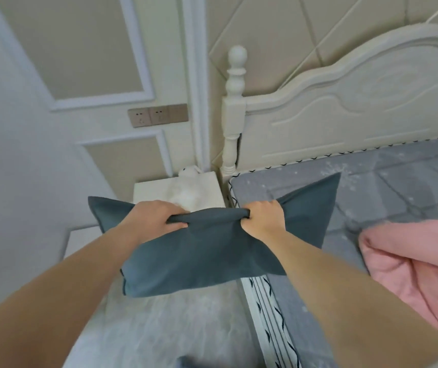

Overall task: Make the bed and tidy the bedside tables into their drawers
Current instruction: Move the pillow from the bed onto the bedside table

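No legible text, label, brand, number or sign appears in the head view. The wall socket panel [157, 115] carries only slot openings, with no readable marking. The dark blue-grey pillow [202, 251] shows plain fabric without a tag or print. The grey bed sheet [387, 192] bears a pale pattern only, not lettering, and the striped mattress edge [271, 322] shows dark wavy marks that form no characters.

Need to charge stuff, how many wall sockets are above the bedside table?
2, side by side on the wall plate: socket one at left, socket two beside it. The plate's right section looks blank.
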The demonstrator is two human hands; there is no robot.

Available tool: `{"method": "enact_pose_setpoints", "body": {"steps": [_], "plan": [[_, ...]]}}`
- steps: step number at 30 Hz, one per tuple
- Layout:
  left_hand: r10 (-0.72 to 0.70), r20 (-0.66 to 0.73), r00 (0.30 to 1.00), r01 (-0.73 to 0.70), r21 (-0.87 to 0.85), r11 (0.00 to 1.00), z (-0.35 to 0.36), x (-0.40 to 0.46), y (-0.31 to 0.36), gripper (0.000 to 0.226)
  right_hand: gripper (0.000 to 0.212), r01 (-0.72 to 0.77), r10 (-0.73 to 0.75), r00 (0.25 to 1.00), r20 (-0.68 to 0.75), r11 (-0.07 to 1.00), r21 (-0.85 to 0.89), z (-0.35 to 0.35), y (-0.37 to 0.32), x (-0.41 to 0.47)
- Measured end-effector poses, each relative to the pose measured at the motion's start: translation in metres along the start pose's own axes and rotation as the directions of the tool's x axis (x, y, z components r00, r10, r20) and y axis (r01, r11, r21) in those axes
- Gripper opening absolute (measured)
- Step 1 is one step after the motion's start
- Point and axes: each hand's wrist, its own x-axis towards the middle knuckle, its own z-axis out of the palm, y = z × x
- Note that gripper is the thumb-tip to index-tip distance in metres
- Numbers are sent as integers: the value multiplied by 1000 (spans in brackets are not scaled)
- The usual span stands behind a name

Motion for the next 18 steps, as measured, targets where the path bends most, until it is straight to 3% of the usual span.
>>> {"method": "enact_pose_setpoints", "body": {"steps": [5,11,18], "plan": [[-143,4,990,143,12,990,-7,-14,-50,60,17,32,-32,999,16,999,22,14,-74,34],[-263,53,963,259,78,963,-5,19,-84,37,11,43,-41,995,85,999,-21,17,-103,87],[-298,97,950,300,-8,954,-10,82,-136,42,9,86,-78,987,138,995,-53,16,-104,186]]}}
